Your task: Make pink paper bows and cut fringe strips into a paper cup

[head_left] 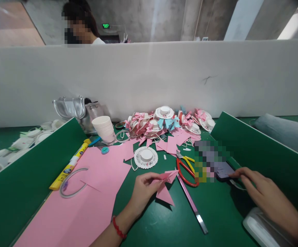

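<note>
My left hand (142,192), with a red band at the wrist, pinches a folded pink paper piece (165,187) just above the green table. My right hand (261,192) reaches left with fingers stretched out, its fingertips touching a dark phone (223,170) lying on the table. A white paper-plate hat (146,157) lies just beyond my left hand. Red-handled scissors (186,171) and a pink-edged metal ruler (192,205) lie between my two hands.
A large pink paper sheet (87,199), a yellow glue tube (70,164) and a clear tape ring (73,183) lie left. Stacked paper cups (104,128), a silver bag (73,109) and a pile of finished hats (164,123) sit at the back. Green dividers flank the table (149,223); a person sits beyond the white partition.
</note>
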Tool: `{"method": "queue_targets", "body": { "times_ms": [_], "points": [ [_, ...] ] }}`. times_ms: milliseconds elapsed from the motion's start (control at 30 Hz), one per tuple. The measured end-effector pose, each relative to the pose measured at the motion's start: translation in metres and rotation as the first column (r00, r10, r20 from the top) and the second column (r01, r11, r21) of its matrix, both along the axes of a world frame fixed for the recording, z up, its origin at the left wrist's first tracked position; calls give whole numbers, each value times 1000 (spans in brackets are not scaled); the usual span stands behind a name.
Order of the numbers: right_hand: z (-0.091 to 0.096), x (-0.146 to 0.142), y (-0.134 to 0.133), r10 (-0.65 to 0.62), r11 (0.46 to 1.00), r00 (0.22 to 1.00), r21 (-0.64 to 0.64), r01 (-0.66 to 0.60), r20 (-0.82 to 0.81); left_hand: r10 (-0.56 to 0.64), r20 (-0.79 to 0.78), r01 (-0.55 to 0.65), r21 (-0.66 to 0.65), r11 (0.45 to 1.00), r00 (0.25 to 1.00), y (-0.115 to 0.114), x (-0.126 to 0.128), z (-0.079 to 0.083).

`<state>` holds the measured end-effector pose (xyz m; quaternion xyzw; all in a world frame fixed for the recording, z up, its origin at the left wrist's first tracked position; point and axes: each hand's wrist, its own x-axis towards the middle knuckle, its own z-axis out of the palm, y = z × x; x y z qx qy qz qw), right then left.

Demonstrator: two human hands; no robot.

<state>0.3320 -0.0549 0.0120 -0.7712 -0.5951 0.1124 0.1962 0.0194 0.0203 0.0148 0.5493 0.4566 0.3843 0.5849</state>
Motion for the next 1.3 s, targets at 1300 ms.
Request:
{"method": "queue_targets", "body": {
  "times_ms": [1300],
  "points": [
    [3,-6,3,24,999,1000,-23,-24,-5,10,2,-10,66,998,1000,3,-1,-5]
  ]
}}
